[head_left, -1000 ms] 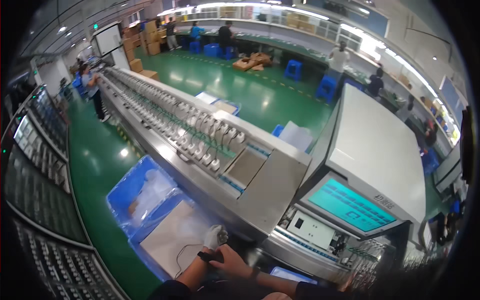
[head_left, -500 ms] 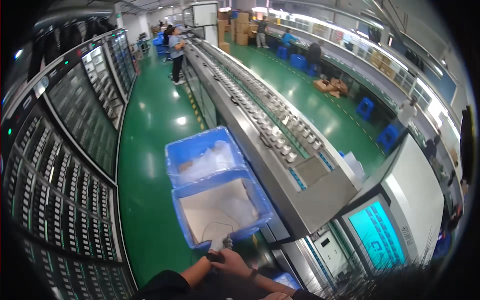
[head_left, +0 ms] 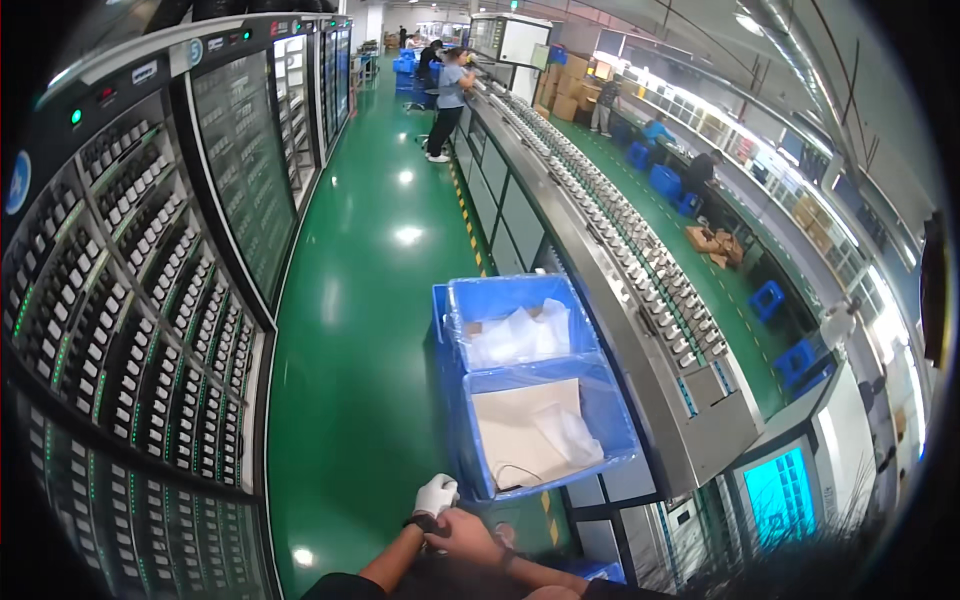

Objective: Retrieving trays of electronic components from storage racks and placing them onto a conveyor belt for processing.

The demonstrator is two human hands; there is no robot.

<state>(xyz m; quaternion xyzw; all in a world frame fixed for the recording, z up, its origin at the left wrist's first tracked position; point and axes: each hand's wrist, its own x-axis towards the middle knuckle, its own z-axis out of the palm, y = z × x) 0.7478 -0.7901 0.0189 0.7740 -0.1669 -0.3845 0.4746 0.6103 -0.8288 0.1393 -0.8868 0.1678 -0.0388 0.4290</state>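
Note:
My left hand (head_left: 437,495) wears a white glove, its fingers loosely apart with nothing visible in them. A dark band (head_left: 425,523) circles the left wrist. My bare right hand (head_left: 470,538) is closed at that wrist, on the cuff end of the glove; its fingertips are partly hidden. Both hands hang over the green floor, just left of the near blue bin (head_left: 629,440). This bin is lined with clear plastic and holds a beige sheet (head_left: 510,425), a crumpled clear bag (head_left: 572,433) and a thin dark cord (head_left: 520,470).
Behind stands another blue bin (head_left: 460,300) with white plastic bags. A long metal conveyor machine (head_left: 715,440) with rows of small white parts runs along the right, near a lit screen (head_left: 780,497). Tall racks (head_left: 150,290) line the left. A person (head_left: 450,100) stands at the machine's far end.
My view has swung left and up, so the bins and machine sit further right. My hands are now left of the near bin's corner, with the right still at the left wrist.

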